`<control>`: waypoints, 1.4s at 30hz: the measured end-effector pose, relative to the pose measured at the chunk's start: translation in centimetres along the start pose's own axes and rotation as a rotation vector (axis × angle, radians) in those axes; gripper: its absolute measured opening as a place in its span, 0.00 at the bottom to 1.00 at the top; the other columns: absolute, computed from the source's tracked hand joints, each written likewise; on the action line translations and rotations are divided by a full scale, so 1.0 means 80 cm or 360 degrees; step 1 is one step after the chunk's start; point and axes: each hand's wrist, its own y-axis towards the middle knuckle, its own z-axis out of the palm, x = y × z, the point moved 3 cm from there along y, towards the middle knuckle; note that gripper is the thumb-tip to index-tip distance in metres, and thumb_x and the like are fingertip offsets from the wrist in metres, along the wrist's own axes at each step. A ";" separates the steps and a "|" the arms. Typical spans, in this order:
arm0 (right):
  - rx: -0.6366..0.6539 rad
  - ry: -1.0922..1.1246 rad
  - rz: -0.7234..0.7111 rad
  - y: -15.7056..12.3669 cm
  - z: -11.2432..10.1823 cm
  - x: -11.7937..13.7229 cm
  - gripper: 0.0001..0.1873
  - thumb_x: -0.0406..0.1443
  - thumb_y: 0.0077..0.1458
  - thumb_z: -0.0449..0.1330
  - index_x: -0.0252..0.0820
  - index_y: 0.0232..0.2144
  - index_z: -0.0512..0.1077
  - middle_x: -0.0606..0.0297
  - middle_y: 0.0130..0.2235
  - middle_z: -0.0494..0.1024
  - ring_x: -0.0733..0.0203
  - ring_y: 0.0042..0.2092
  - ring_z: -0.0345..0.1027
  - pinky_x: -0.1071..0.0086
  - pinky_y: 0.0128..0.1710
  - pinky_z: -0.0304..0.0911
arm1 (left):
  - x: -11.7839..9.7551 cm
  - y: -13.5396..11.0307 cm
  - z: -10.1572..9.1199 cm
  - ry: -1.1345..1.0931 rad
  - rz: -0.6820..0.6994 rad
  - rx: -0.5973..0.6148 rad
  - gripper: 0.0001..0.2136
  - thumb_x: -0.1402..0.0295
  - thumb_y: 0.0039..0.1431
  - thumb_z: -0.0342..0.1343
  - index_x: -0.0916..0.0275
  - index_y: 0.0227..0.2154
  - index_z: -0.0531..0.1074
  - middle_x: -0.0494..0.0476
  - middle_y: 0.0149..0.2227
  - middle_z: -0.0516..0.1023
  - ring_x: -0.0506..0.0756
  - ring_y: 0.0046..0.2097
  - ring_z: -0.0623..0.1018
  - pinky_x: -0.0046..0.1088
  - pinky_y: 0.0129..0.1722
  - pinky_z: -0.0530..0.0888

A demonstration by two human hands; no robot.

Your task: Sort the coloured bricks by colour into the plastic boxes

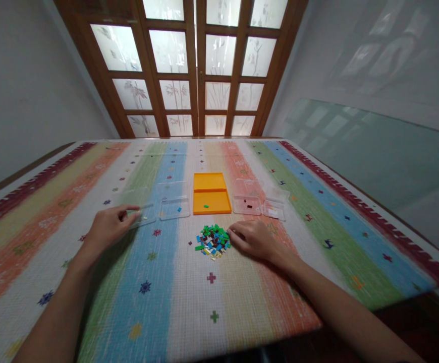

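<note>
My left hand (115, 224) is over the leftmost clear plastic box (149, 216), its thumb and index finger reaching past the near left rim with a small gap between the tips. A tiny yellowish piece shows in that box beside the thumb. At the right edge of a pile of small building bricks (214, 242), my right hand (253, 238) rests with curled fingers; whatever is between the fingertips is hidden. Green, blue, dark brown, white and yellowish bricks are mixed in the pile. One dark brick (189, 243) lies apart on its left.
An open yellow case (212, 210) behind the pile holds a green brick (206, 206). Left of it, a clear box (174, 216) contains a blue brick (179, 209). To the right, one clear box (247, 212) has dark bricks; another (274, 216) has whitish pieces. A striped tablecloth (144, 312) lies underneath.
</note>
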 end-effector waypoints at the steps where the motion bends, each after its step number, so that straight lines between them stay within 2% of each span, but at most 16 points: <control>1: 0.0003 -0.0005 0.0000 0.000 0.000 0.000 0.21 0.35 0.67 0.49 0.38 0.26 0.74 0.60 0.25 0.77 0.65 0.24 0.61 0.66 0.28 0.45 | -0.001 0.000 0.000 0.0015 -0.0011 0.0021 0.24 0.54 0.55 0.50 0.66 0.43 0.81 0.50 0.19 0.67 0.55 0.24 0.69 0.29 0.28 0.61; 7: 0.0010 -0.0018 -0.0005 0.000 -0.003 0.001 0.20 0.35 0.67 0.49 0.38 0.26 0.75 0.60 0.25 0.77 0.65 0.24 0.60 0.66 0.28 0.45 | 0.003 0.000 -0.003 0.0033 -0.0026 0.0033 0.23 0.56 0.56 0.48 0.67 0.43 0.81 0.51 0.20 0.69 0.56 0.25 0.71 0.30 0.29 0.63; 11: 0.0013 -0.0029 0.0005 0.001 -0.004 0.001 0.21 0.35 0.67 0.48 0.38 0.26 0.75 0.60 0.26 0.77 0.65 0.25 0.60 0.65 0.29 0.45 | -0.001 -0.004 -0.007 -0.0060 -0.0012 -0.0188 0.20 0.57 0.58 0.48 0.63 0.40 0.81 0.52 0.21 0.72 0.54 0.25 0.71 0.28 0.28 0.62; 13: 0.0023 -0.0036 0.0014 0.002 -0.005 0.001 0.21 0.36 0.67 0.48 0.39 0.26 0.74 0.60 0.26 0.77 0.64 0.25 0.60 0.65 0.29 0.45 | -0.012 -0.009 -0.005 -0.0162 0.0070 -0.0314 0.20 0.55 0.60 0.49 0.63 0.40 0.81 0.50 0.20 0.70 0.53 0.23 0.68 0.28 0.27 0.62; 15: 0.0030 -0.0038 0.0008 0.002 -0.005 0.002 0.21 0.36 0.67 0.48 0.39 0.26 0.74 0.61 0.25 0.76 0.65 0.25 0.59 0.65 0.29 0.45 | -0.030 -0.017 0.005 -0.0290 0.0213 -0.0333 0.21 0.54 0.61 0.50 0.63 0.41 0.81 0.48 0.19 0.67 0.51 0.21 0.65 0.28 0.25 0.62; 17: 0.0029 -0.0042 -0.0001 0.003 -0.005 0.003 0.21 0.35 0.67 0.48 0.39 0.25 0.73 0.61 0.25 0.76 0.65 0.25 0.58 0.65 0.29 0.44 | -0.054 -0.026 0.024 -0.0393 0.0404 -0.0208 0.19 0.55 0.62 0.50 0.63 0.41 0.81 0.46 0.17 0.64 0.50 0.20 0.64 0.27 0.25 0.62; 20: 0.0022 -0.0059 0.0009 0.003 -0.005 0.004 0.21 0.35 0.67 0.48 0.39 0.25 0.73 0.62 0.24 0.75 0.65 0.24 0.57 0.65 0.28 0.44 | -0.090 -0.044 0.061 -0.0428 0.0702 0.0078 0.16 0.59 0.64 0.52 0.63 0.43 0.80 0.48 0.21 0.70 0.50 0.22 0.67 0.27 0.28 0.67; 23: 0.0023 -0.0073 0.0030 0.003 -0.007 0.005 0.21 0.35 0.68 0.48 0.39 0.25 0.73 0.62 0.25 0.75 0.65 0.24 0.57 0.65 0.28 0.43 | -0.116 -0.058 0.089 -0.0399 0.0874 0.0185 0.14 0.62 0.65 0.52 0.63 0.44 0.79 0.55 0.29 0.76 0.53 0.29 0.73 0.30 0.34 0.71; 26: 0.0025 -0.0067 0.0026 0.004 -0.008 0.006 0.21 0.36 0.68 0.48 0.39 0.25 0.72 0.62 0.25 0.75 0.65 0.25 0.57 0.65 0.28 0.43 | -0.128 -0.066 0.103 -0.0353 0.0978 0.0275 0.14 0.63 0.66 0.51 0.62 0.43 0.79 0.58 0.34 0.76 0.56 0.37 0.76 0.32 0.40 0.73; 31: 0.0008 -0.0051 0.0015 0.005 -0.009 0.008 0.21 0.36 0.68 0.48 0.40 0.24 0.70 0.63 0.24 0.74 0.65 0.24 0.56 0.65 0.29 0.44 | -0.126 -0.064 0.104 -0.0456 0.0948 0.0220 0.11 0.65 0.66 0.51 0.61 0.39 0.79 0.60 0.37 0.76 0.57 0.41 0.76 0.35 0.45 0.74; 36: -0.0015 -0.0098 0.0013 0.004 -0.009 0.006 0.20 0.35 0.67 0.48 0.40 0.23 0.69 0.63 0.23 0.73 0.65 0.24 0.54 0.64 0.28 0.43 | -0.113 -0.051 0.087 -0.0546 0.0831 -0.0045 0.09 0.65 0.63 0.54 0.61 0.38 0.78 0.59 0.40 0.80 0.58 0.44 0.78 0.36 0.47 0.75; 38: -0.0009 -0.0104 0.0014 0.004 -0.009 0.006 0.20 0.35 0.67 0.48 0.40 0.23 0.69 0.63 0.23 0.73 0.65 0.24 0.54 0.64 0.28 0.43 | -0.105 -0.042 0.075 -0.0527 0.0711 -0.0164 0.09 0.63 0.62 0.55 0.60 0.37 0.78 0.58 0.39 0.81 0.57 0.41 0.79 0.35 0.44 0.75; 42: -0.0017 -0.0072 -0.0011 0.004 -0.010 0.007 0.21 0.35 0.67 0.47 0.40 0.23 0.69 0.64 0.23 0.72 0.65 0.24 0.53 0.64 0.28 0.42 | -0.090 -0.026 0.050 -0.0459 0.0456 -0.0286 0.13 0.56 0.61 0.56 0.59 0.37 0.79 0.56 0.35 0.83 0.55 0.32 0.76 0.32 0.38 0.74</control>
